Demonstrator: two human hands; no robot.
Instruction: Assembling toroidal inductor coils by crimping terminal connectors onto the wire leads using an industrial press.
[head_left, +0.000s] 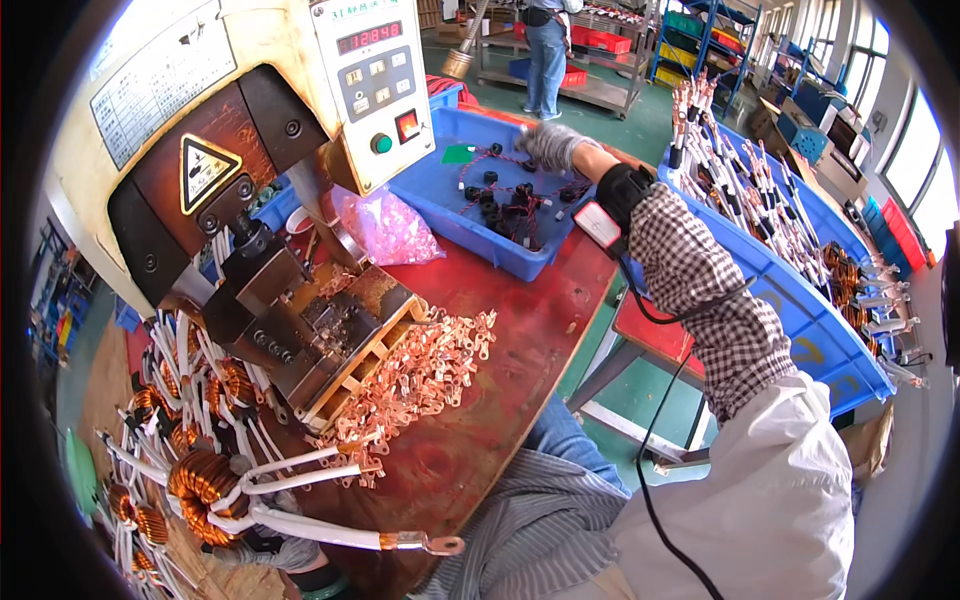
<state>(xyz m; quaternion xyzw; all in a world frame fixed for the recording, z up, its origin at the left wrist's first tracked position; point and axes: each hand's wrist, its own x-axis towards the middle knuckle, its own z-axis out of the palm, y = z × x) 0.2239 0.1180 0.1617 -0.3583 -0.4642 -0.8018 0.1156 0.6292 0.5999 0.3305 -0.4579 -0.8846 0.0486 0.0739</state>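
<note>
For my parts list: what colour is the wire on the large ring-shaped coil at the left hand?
Coppery orange; the wire coil shows best in the head view.

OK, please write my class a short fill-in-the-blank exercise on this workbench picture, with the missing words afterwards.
1. The left hand holds a coil whose leads are coloured ____.
2. The tray nearest the right hand is coloured ____.
3. The copper connectors lie heaped on a table coloured ____.

Missing words: white; blue; red.
</note>
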